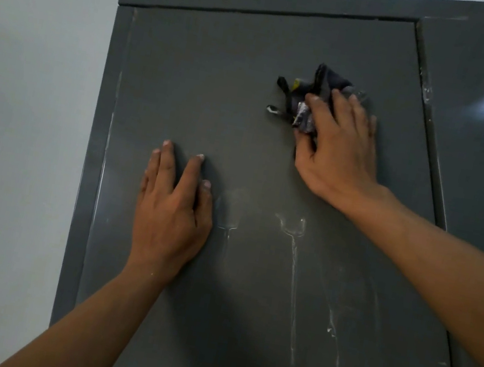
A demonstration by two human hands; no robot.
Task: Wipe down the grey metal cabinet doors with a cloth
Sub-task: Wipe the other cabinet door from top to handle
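Cloth (310,97) bunched in right grip (339,150) on door (219,83); left grip (172,210) flat, released; white streaks (297,258) below.

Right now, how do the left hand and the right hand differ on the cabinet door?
The left hand lies flat and bare on the door; the right hand grips a dark cloth. The left hand sits lower, on the door's left side; the right hand is higher, toward the seam between the doors. Both rest against the same grey door.

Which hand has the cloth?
The right hand grips the dark cloth against the grey door; the left hand lies flat and empty on the same door.
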